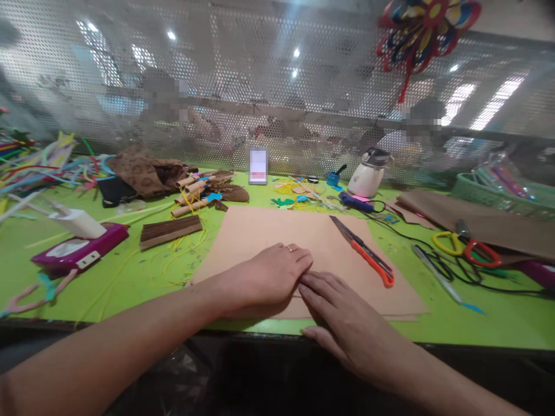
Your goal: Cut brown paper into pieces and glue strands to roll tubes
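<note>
A stack of large brown paper sheets [255, 228] lies flat on the green table in front of me. My left hand [275, 274], a ring on one finger, presses on the near part of the paper with fingers bent and held together, their tips hidden. Touching it, my right hand [332, 303] rests over the near edge, fingers stretched out and thumb apart towards the table edge. A short paper edge shows between the two hands. On the right of the sheets lies an orange-handled utility knife [368, 260] with its blade out.
Left are a purple power strip [82, 251] with a charger, pleated brown paper [171, 231] and paper rolls [195, 202]. A phone [258, 166] stands behind. Right are a glue gun [355, 202], scissors [481, 254], a pen-like craft knife [437, 274] and a white jar [367, 176]. A perforated screen [243, 75] rises behind.
</note>
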Demonstrator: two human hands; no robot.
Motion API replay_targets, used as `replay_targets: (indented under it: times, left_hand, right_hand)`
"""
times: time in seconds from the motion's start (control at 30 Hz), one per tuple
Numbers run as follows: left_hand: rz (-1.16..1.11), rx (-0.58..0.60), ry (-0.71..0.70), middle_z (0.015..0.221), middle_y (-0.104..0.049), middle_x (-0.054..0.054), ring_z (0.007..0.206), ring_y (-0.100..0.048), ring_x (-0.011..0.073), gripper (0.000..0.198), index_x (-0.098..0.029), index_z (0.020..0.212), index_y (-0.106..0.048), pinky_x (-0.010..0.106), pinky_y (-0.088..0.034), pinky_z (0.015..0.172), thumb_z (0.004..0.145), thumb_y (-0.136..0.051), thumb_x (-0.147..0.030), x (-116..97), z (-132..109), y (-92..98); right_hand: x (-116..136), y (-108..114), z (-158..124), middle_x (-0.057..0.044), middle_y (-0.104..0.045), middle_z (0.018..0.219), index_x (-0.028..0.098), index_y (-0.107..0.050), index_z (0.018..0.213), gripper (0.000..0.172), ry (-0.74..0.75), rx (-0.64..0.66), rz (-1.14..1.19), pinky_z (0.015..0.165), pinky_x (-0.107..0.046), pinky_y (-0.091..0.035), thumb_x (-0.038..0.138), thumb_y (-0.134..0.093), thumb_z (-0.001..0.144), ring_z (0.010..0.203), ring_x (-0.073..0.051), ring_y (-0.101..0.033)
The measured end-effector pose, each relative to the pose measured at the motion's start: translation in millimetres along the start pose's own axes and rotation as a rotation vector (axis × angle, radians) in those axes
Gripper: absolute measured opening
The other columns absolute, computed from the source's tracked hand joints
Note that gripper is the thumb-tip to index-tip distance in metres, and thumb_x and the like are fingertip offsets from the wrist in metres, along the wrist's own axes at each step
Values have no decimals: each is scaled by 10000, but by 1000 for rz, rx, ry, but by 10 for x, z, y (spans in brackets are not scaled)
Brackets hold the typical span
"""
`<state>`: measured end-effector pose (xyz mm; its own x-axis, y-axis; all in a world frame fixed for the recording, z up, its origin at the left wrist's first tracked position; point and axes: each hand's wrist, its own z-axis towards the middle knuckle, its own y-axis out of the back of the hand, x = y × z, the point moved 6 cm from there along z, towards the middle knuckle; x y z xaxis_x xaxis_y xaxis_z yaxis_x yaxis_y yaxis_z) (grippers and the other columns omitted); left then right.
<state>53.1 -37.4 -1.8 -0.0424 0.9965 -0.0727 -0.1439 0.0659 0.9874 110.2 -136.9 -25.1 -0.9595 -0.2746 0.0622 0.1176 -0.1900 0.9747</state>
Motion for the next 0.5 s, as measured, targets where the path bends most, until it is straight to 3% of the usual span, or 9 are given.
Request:
replay_targets:
  times: [0.3,0.4,0.5]
  left_hand:
    - [-14,76,-11,884,-621,60,785,-576,189,94,-170,921,-538,293,-438,701,874,-485,-232,15,87,86]
    - [46,55,-58,982,-631,96,867,-588,198,140,-143,965,-574,298,-450,759,873,-494,-212,-39,100,93]
    - [172,40,-104,951,-647,124,906,-583,223,165,-110,917,-624,338,-444,834,871,-470,-147,-222,-52,41]
  right_hand:
    - [50,117,51,-181,-563,1261,70,-540,1261,461,67,4,21,1020,-482,-409,372,-501,915,1209,-308,-458]
    - [60,145,76,-186,-584,1199,70,-577,1191,411,74,23,33,1006,-489,-413,363,-507,911,1180,-305,-477]
    - [57,150,65,-175,-589,1193,89,-596,1150,380,77,19,55,1012,-471,-415,372,-498,916,1179,-288,-482]
